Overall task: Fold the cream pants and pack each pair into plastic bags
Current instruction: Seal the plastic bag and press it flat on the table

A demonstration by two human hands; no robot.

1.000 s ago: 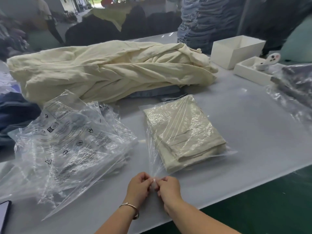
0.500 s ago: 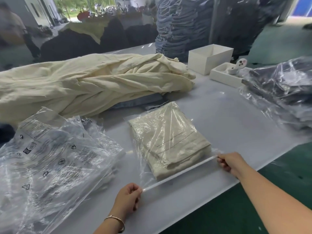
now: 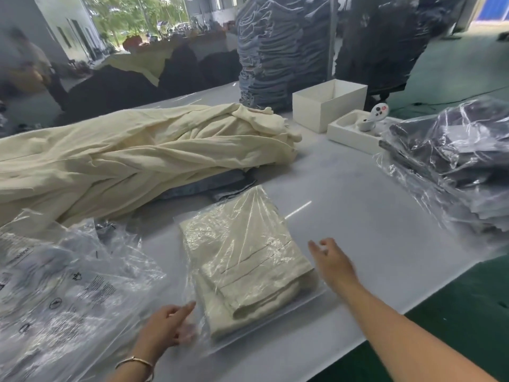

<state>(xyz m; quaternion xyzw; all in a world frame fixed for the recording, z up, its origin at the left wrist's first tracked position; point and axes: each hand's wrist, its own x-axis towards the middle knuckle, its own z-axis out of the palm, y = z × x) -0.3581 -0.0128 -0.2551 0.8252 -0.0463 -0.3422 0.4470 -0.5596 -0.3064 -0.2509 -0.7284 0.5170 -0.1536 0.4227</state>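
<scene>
A folded pair of cream pants (image 3: 242, 260) lies sealed inside a clear plastic bag (image 3: 203, 329) on the white table (image 3: 358, 216) in front of me. My left hand (image 3: 165, 326) rests with relaxed, straight fingers against the bag's near left edge, and my right hand (image 3: 333, 260) hovers open and loosely spread just beside its right edge, gripping nothing. A heap of unfolded cream pants (image 3: 124, 161) lies behind the bag, with a pile of empty bags (image 3: 68, 285) to my left.

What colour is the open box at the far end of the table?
White, inside and out: the open box shows best in the head view, the only one.
</scene>
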